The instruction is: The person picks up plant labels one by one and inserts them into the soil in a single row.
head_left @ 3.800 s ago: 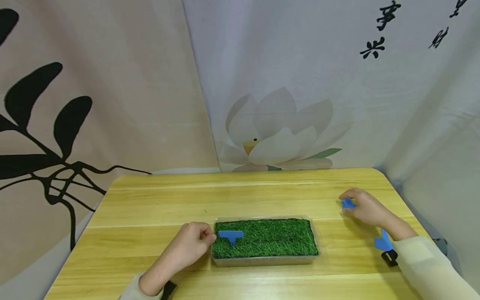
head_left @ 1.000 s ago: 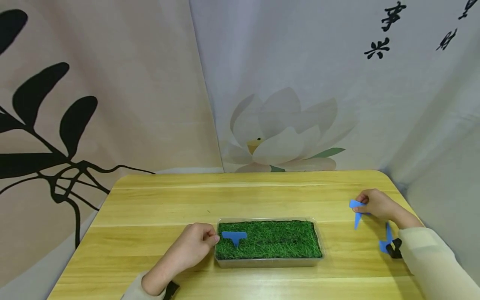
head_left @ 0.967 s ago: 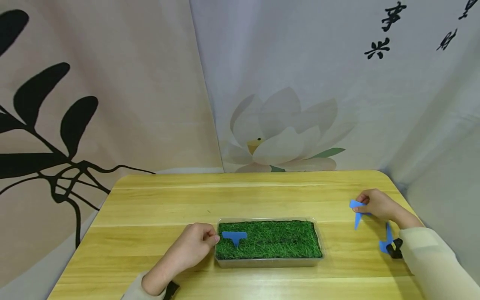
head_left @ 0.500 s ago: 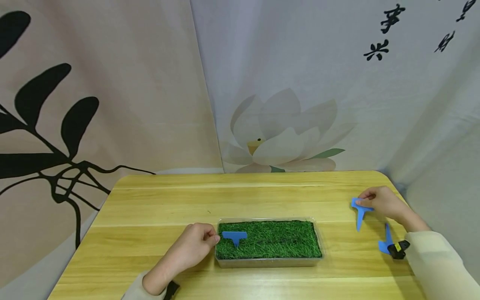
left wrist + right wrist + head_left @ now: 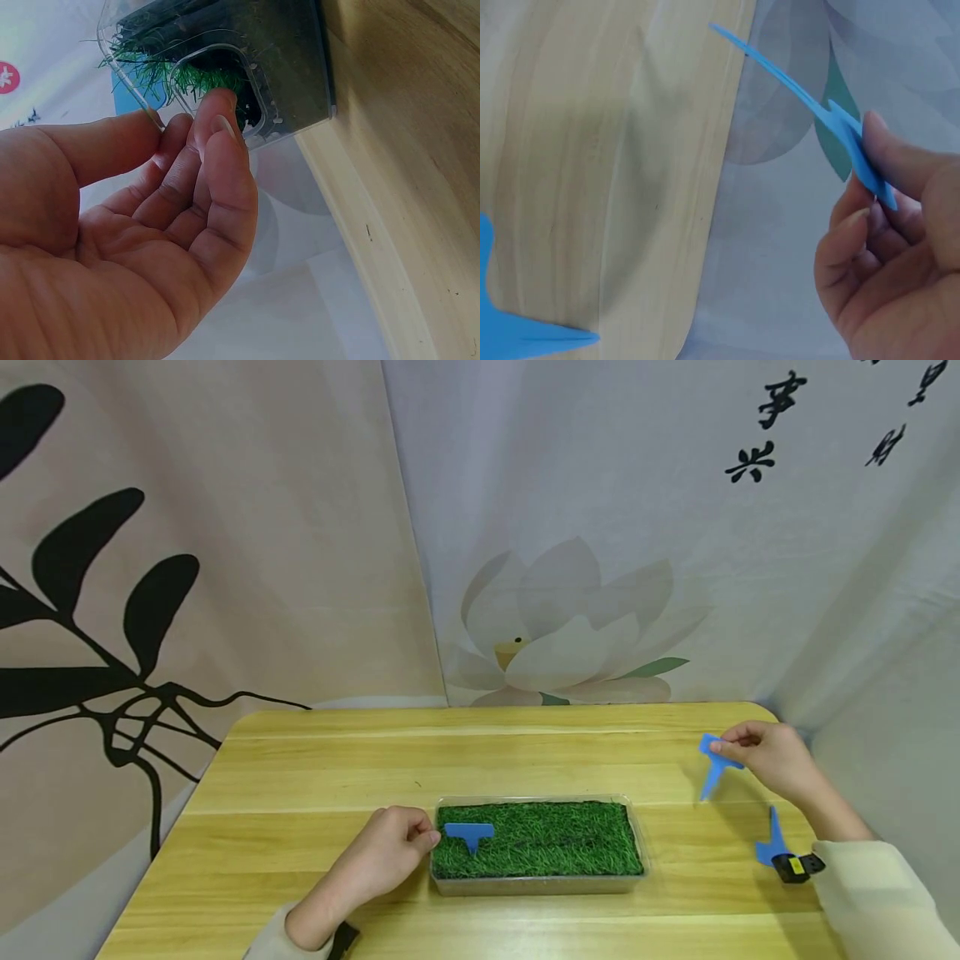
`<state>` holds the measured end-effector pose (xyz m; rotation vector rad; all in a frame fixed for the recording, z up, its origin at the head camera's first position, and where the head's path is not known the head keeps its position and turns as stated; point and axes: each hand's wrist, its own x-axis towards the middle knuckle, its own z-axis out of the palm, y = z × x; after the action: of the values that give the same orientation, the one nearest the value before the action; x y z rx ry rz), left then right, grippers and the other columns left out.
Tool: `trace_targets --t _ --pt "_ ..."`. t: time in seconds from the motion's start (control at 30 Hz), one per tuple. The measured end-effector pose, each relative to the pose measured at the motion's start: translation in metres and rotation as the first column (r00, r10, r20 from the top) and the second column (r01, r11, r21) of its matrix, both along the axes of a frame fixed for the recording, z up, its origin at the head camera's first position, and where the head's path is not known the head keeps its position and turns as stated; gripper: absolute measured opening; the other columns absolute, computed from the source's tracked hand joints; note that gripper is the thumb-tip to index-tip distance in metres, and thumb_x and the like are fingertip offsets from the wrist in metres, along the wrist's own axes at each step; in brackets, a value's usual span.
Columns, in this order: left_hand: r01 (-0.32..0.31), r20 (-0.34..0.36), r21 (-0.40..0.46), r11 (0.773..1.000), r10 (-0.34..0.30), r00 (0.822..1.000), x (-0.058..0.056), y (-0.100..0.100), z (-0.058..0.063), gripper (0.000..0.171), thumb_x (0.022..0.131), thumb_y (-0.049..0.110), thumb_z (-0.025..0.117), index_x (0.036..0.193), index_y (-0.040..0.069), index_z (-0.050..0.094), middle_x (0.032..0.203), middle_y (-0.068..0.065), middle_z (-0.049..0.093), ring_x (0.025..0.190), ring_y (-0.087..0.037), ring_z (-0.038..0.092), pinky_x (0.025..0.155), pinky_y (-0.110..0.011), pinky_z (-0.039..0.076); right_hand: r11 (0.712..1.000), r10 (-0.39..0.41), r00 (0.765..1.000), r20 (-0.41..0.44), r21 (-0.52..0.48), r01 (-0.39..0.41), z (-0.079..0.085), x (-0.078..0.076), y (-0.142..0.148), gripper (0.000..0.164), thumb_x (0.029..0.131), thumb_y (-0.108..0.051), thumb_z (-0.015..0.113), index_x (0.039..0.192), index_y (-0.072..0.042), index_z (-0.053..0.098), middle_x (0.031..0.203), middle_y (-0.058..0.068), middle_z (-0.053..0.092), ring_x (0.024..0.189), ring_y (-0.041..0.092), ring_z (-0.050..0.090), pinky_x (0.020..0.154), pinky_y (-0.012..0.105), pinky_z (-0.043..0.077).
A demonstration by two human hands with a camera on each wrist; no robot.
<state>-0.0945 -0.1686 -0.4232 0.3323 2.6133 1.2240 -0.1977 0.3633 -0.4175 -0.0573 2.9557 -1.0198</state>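
Observation:
My right hand (image 5: 776, 760) pinches a blue T-shaped plant label (image 5: 718, 764) by its wide head, above the table's right side. In the right wrist view the label (image 5: 840, 127) sits between thumb and fingers, its pointed stem angled away. A second blue plant label (image 5: 771, 842) lies on the table below the right forearm, partly hidden by a black wrist camera. At the middle, a clear plastic box (image 5: 540, 885) holds green artificial grass (image 5: 562, 839); another blue label (image 5: 469, 833) stands upright near its left end. My left hand (image 5: 386, 852) pinches the box's left rim (image 5: 135, 90).
Everything rests on a light wooden table (image 5: 337, 760). Behind it hangs a printed cloth (image 5: 585, 485) with a flower and dark leaves; grey-white cloth (image 5: 892, 710) hangs at the right.
My right hand has lifted the blue plant label off the table, turned it stem-down and raised it slightly higher. My left hand stays at the box's left rim.

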Motion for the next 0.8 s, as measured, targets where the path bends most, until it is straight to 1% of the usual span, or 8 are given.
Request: trace_targets --t 0.13,0.3,0.37,0.5,0.67,0.8 --pt "0.005 0.008 0.005 1.0 -0.005 1.0 0.0 0.0 0.0 0.027 0.101 0.009 0.07 0.074 0.007 0.064 0.059 0.006 0.038 0.055 -0.011 0.034 0.058 -0.027 0.036 0.999 -0.038 0.998 -0.05 -0.02 0.037 0.001 0.003 -0.004 0.041 0.102 -0.039 0.071 0.108 0.001 0.074 0.096 0.01 0.072 0.081 0.021 0.059 0.063 0.03 0.049" --pt "0.007 0.019 0.011 1.0 -0.007 1.0 -0.001 -0.001 -0.001 0.027 0.101 0.009 0.07 0.075 0.006 0.064 0.059 0.006 0.038 0.055 -0.011 0.034 0.058 -0.027 0.036 0.999 -0.042 0.994 -0.097 -0.033 0.039 0.005 0.008 -0.008 0.036 0.104 -0.032 0.069 0.114 0.002 0.075 0.098 0.012 0.075 0.075 0.016 0.062 0.061 0.03 0.052" --pt "0.005 0.023 0.012 1.0 -0.005 1.0 -0.001 -0.001 -0.001 0.026 0.101 0.01 0.07 0.075 0.007 0.065 0.059 0.006 0.038 0.054 -0.011 0.034 0.057 -0.027 0.036 0.999 -0.037 0.993 -0.109 -0.035 0.033 0.009 0.011 -0.011 0.035 0.105 -0.03 0.067 0.117 0.001 0.075 0.103 0.014 0.075 0.076 0.01 0.061 0.062 0.029 0.052" --pt "0.002 0.024 0.012 1.0 -0.003 1.0 -0.001 -0.001 -0.001 0.026 0.101 0.01 0.07 0.075 0.008 0.065 0.059 0.006 0.039 0.055 -0.011 0.034 0.057 -0.027 0.036 0.999 -0.029 0.988 -0.152 -0.029 0.025 0.017 0.02 -0.021 0.033 0.106 -0.029 0.066 0.123 -0.001 0.075 0.113 0.018 0.074 0.083 -0.003 0.059 0.065 0.025 0.052" --pt "0.004 0.016 0.007 1.0 -0.004 1.0 0.0 -0.001 -0.001 0.027 0.101 0.01 0.07 0.075 0.007 0.064 0.059 0.006 0.039 0.055 -0.011 0.035 0.058 -0.027 0.037 0.999 0.002 0.967 -0.255 -0.034 -0.011 0.028 0.031 -0.036 0.028 0.106 -0.019 0.066 0.124 0.001 0.074 0.116 0.022 0.073 0.085 -0.014 0.056 0.065 0.019 0.052" --pt "0.005 0.017 0.006 1.0 -0.005 1.0 0.0 -0.001 0.0 0.027 0.101 0.01 0.07 0.074 0.006 0.064 0.059 0.006 0.039 0.055 -0.011 0.034 0.058 -0.027 0.036 0.998 0.022 0.947 -0.322 -0.047 -0.039 0.035 0.038 -0.048 0.028 0.104 -0.014 0.067 0.127 0.002 0.072 0.116 0.023 0.073 0.085 -0.017 0.056 0.066 0.014 0.052"
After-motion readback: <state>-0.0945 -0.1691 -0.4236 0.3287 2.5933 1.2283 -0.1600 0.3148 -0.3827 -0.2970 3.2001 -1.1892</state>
